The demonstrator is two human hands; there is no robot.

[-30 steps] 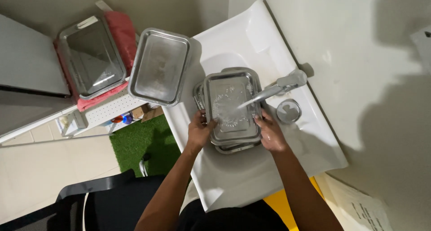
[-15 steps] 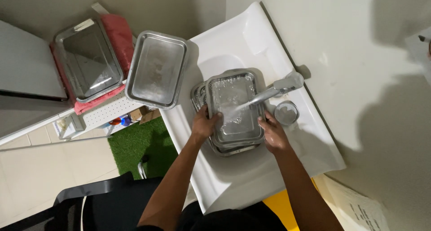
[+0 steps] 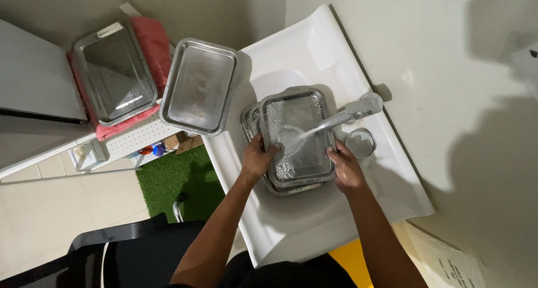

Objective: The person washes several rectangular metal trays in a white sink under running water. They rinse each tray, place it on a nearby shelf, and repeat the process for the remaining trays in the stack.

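A rectangular steel tray (image 3: 300, 111) sits in the white sink (image 3: 291, 226) on top of another steel tray whose rim shows beneath it. Water runs from the chrome tap (image 3: 350, 114) into the top tray. My left hand (image 3: 256, 159) grips the tray's near left edge. My right hand (image 3: 344, 167) grips its near right edge. Both hands are wet.
A second steel tray (image 3: 199, 86) rests on the sink's left rim. A third tray (image 3: 115, 72) lies on a red cloth (image 3: 157, 41) over a white perforated rack (image 3: 140, 136). A small round metal cup (image 3: 360, 143) stands by the tap. Green mat (image 3: 168, 179) and dark chair (image 3: 112, 249) are below.
The view has shifted slightly; my hands keep their hold on the tray under the running water, with the tray turned a little.
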